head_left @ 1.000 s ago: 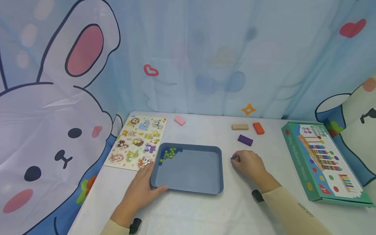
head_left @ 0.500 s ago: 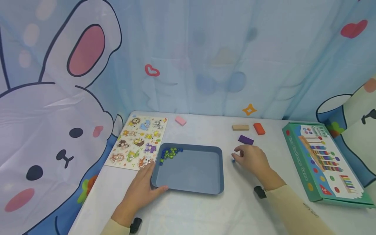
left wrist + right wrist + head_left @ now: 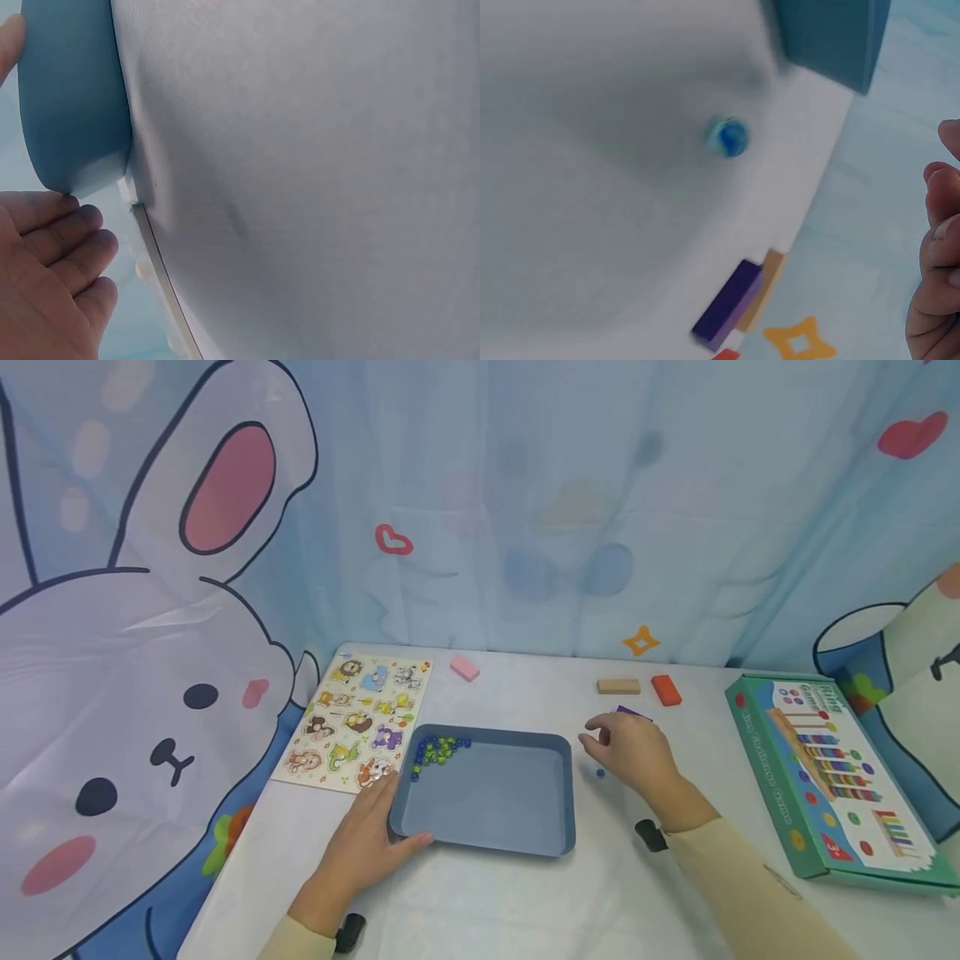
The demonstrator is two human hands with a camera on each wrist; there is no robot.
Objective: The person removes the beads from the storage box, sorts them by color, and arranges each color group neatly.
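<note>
My left hand (image 3: 390,820) lies with straight fingers against the near-left corner of a blue tray (image 3: 491,847), thumb along its front rim; the left wrist view shows the fingers (image 3: 56,251) beside the tray corner (image 3: 75,97). Several blue and green beads (image 3: 437,750) sit in the tray's far-left corner. My right hand (image 3: 587,732) hovers just right of the tray with fingers loosely curled and nothing in them. A single blue bead (image 3: 600,772) (image 3: 727,136) lies on the table below it. A purple block (image 3: 636,712) (image 3: 727,306) is partly hidden behind that hand.
An animal puzzle board (image 3: 356,722) lies left of the tray. A pink block (image 3: 464,669), a tan block (image 3: 618,686) and an orange block (image 3: 666,690) sit near the table's far edge. A green game box (image 3: 825,777) lies at the right. Curtains hang behind the table.
My right hand pinched the blue bead a second ago, then let it go on the table and rose up and slightly left. The left hand stayed on the tray.
</note>
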